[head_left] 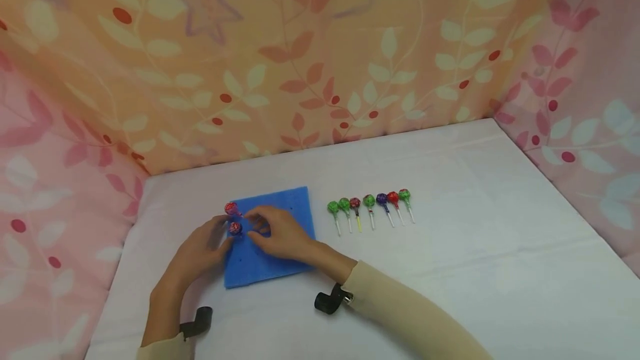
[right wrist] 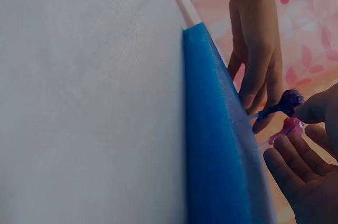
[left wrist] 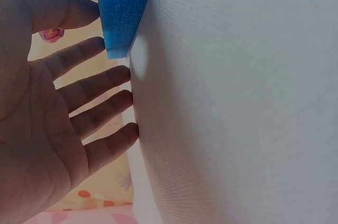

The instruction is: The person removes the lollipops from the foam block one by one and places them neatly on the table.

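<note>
A blue foam board (head_left: pixel 280 268) lies flat on the table. Two wrapped lollipops, a pink one (head_left: pixel 231 208) and a dark purple one (right wrist: pixel 291 100), stand with their sticks in the board near its left side. My left hand (head_left: pixel 200 249) is at the board's left edge, thumb and index fingertip against the foam and the other fingers spread straight down to the tabletop. Over the board, my right hand (head_left: pixel 282 235) is just right of the two lollipops, fingers loosely bent with a gap between thumb and fingertips. Its thumb overlaps the purple lollipop's head in the right wrist view.
Right of the board, a row of several lollipops, including a green one (head_left: pixel 333 208) and a red one (head_left: pixel 393 198), lies on the white table (head_left: pixel 475 226). Small dark holes mark the board. Patterned curtains (head_left: pixel 320 60) enclose the back and sides.
</note>
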Motion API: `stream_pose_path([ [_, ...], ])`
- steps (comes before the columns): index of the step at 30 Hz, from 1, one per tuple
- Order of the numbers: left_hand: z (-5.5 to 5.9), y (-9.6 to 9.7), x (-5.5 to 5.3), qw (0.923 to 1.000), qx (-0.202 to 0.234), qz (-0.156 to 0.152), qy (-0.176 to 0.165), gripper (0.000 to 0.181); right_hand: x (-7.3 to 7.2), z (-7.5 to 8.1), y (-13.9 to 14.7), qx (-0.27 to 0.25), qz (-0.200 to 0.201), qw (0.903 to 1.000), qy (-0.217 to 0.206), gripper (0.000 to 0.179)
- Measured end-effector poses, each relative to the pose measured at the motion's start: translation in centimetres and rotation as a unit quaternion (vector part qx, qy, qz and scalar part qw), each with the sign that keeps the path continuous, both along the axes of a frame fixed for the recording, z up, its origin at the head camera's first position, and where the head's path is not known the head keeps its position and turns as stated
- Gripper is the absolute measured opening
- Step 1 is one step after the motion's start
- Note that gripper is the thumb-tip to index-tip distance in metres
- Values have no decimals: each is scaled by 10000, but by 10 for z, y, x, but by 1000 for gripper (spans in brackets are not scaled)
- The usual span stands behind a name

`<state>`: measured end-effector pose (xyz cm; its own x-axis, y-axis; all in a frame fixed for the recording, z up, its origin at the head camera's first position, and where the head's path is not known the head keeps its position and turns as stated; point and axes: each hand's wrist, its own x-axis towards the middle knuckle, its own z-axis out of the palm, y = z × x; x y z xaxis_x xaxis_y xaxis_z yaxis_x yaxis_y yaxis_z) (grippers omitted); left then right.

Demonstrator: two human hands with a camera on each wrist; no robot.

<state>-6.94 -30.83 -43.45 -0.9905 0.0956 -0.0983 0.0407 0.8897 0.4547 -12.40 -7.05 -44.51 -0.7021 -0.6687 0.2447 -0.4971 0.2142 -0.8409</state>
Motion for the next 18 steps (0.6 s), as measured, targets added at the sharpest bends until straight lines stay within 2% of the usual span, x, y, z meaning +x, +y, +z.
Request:
stream_pose_path([
  [4, -1, 1, 3, 9999, 34, -49, 146, 57, 0, -5, -11, 19, -8, 10000, -40, 37],
  [9, 1, 2, 3, 10000, 39, -11, 44, 58, 0, -9, -21, -78, 3, 9998, 160, 36],
  [18, 2, 3, 2, 9999, -16, 61, -83, 61, 0, -11, -31, -399, -35, 9992, 63, 33],
])
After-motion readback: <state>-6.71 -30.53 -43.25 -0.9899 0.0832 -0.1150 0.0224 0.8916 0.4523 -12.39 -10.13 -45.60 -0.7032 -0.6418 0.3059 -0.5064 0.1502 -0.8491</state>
